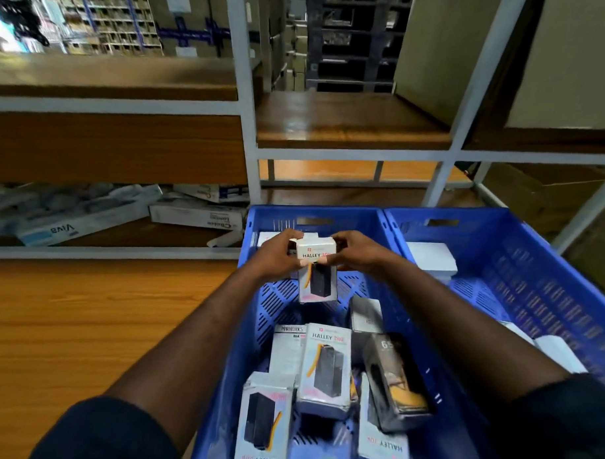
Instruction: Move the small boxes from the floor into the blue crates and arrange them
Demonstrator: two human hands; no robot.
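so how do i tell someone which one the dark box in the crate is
Find the left of the two blue plastic crates, the fuller one. In its near right part, a glossy black cardboard box lies tilted on top of the others. Its neighbours, the white cardboard HALLEY boxes, are pale; it alone is dark, with a yellow shape.

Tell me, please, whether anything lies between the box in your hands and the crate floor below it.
Nothing visible does. The left hand and right hand hold the Halley box over a bare stretch of floor in the blue crate; the other boxes lie nearer the person.
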